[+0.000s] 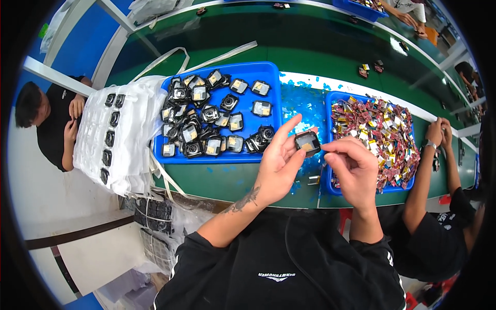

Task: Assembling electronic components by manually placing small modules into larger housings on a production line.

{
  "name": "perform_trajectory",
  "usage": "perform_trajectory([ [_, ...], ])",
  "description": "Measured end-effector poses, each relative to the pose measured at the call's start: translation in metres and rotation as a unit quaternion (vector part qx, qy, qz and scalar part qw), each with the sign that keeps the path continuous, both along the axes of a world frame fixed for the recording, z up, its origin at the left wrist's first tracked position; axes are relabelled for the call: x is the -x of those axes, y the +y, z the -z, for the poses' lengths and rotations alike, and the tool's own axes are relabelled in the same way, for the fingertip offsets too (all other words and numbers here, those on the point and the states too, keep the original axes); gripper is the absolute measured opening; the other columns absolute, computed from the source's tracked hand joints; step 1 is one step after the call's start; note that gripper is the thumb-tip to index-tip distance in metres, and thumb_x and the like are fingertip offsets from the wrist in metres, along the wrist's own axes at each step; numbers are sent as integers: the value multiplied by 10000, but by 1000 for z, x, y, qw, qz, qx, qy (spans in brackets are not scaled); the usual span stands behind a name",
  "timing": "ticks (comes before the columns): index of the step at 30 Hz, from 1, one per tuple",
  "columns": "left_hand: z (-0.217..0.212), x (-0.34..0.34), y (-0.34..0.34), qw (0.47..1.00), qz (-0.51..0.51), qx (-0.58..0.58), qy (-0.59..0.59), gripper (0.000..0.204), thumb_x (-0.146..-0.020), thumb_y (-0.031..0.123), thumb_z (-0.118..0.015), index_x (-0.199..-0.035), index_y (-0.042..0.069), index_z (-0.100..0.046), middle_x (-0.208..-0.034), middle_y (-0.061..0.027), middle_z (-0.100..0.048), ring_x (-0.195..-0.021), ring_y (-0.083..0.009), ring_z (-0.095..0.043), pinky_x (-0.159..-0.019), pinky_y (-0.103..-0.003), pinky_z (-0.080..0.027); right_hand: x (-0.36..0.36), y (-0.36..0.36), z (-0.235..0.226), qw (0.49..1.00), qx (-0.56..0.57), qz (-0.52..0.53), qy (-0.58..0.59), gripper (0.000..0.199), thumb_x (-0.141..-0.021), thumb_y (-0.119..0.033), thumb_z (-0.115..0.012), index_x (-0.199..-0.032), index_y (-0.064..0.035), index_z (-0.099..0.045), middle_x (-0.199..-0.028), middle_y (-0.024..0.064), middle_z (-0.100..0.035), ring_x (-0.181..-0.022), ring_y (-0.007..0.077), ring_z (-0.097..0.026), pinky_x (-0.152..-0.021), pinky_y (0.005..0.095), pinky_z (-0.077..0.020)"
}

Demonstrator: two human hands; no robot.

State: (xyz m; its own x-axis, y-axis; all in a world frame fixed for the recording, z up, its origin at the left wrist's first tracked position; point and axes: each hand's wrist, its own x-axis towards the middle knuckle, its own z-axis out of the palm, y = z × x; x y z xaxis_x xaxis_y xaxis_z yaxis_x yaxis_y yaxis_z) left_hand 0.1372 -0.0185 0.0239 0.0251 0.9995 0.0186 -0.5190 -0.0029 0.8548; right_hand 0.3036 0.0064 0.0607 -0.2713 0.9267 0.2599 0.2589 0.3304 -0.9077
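at frame centre, left hand and right hand both pinch one small square black case with yellowish inside; two blue trays behind, parts uncountable.

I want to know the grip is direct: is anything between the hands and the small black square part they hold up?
Nothing visible. The left hand and right hand both touch the small black square part directly with bare fingertips, above the green table.
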Motion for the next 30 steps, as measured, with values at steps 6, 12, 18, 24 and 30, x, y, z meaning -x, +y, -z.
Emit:
perform_trajectory([
  [6,4,8,3,999,-26,17,-16,226,-924,-22,-579,-1145,-8,-531,-1203,-166,-605,-1113,-195,-602,-944,-324,-504,5,-1,13,999,48,-2,11,130,-814,26,-699,-936,-18,-701,-854,43,-595,-621,69,-483,-544,222,-379],
  [12,1,-4,12,964,-70,134,-217,111,-972,112,-571,-1043,30,-548,-1105,-122,-630,-987,-188,-617,-863,-318,-510,6,-4,7,998,-29,-52,-28,118,-794,14,-712,-898,-41,-698,-1067,118,-588,-891,184,-580,-715,297,-478],
  [18,9,-13,4,993,-111,11,48,268,-916,6,-601,-1180,36,-565,-991,-37,-620,-922,-88,-580,-803,-282,-469,11,1,5,997,8,-75,-32,93,-801,-2,-701,-884,-22,-664,-914,125,-623,-839,290,-624,-745,366,-487],
  [24,-11,30,17,776,-14,-260,574,341,-786,-19,-669,-1117,66,-659,-912,-91,-620,-879,-292,-605,-772,-364,-496,3,7,-19,962,-101,-150,-204,119,-776,-24,-698,-868,-42,-626,-932,116,-608,-856,341,-606,-755,406,-483],
  [30,-7,29,17,952,-35,-34,301,207,-852,41,-711,-1056,6,-703,-896,-69,-690,-805,-103,-665,-656,-239,-527,2,-3,-1,993,-107,-2,-47,161,-730,92,-700,-850,-14,-704,-848,83,-624,-778,182,-605,-669,284,-476],
])
